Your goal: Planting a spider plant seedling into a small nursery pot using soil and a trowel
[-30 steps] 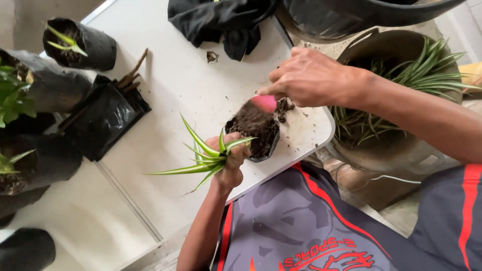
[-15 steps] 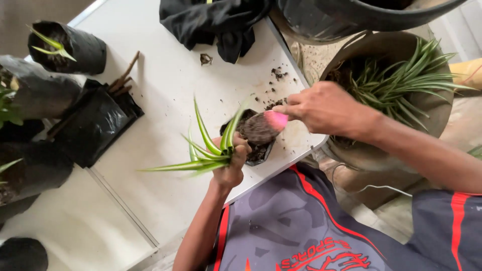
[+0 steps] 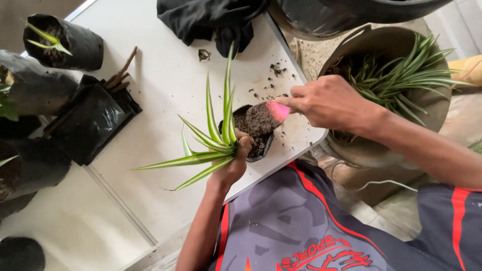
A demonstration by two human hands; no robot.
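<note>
My left hand (image 3: 234, 161) grips a small striped green plant (image 3: 213, 135) at its base, holding it in a small black pot (image 3: 261, 148) near the white table's (image 3: 160, 85) edge. My right hand (image 3: 326, 103) holds a pink scoop (image 3: 276, 110) heaped with dark soil (image 3: 258, 119), tipped over the pot. Loose soil crumbs (image 3: 273, 83) lie on the table beside the pot.
A big round planter (image 3: 437, 108) full of the same striped plants stands at right, off the table. Black grow bags (image 3: 93, 123), one potted seedling (image 3: 63, 45) and sticks (image 3: 120, 75) sit at left. A black cloth (image 3: 206, 20) lies at the table's far end.
My right hand has come from the pot to the big planter's side and returned with the scoop loaded with soil. The plant has turned more upright in my left hand.
</note>
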